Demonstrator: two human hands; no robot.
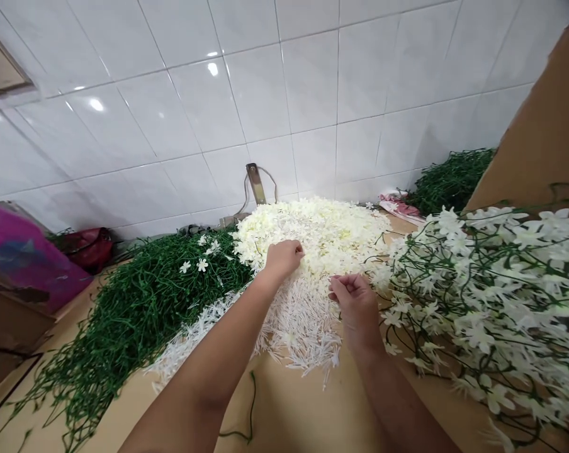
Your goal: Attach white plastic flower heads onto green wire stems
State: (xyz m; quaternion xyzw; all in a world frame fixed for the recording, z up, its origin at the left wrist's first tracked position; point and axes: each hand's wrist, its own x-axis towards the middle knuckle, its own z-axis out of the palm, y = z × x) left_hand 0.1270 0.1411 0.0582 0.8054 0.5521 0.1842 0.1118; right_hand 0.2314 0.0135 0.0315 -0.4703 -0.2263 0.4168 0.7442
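My left hand (pixel 282 257) reaches into a heap of loose cream-white flower heads (pixel 326 233), its fingers curled down among them; what they grip is hidden. My right hand (pixel 354 301) hovers palm up just right of it, fingers pinched on something too small to name. Below both hands lies a spread of thin white plastic pieces (pixel 298 327). A pile of green plastic stems (pixel 128 308) lies to the left. Finished green stems with white flowers (pixel 492 296) are heaped on the right.
The tan worktop (pixel 289 409) runs up to a white tiled wall (pixel 284 94). A second pile of green stems (pixel 449 179) lies at the back right beside a cardboard sheet (pixel 544 132). A purple container (pixel 24 258) and a red bag (pixel 89 246) sit at the left.
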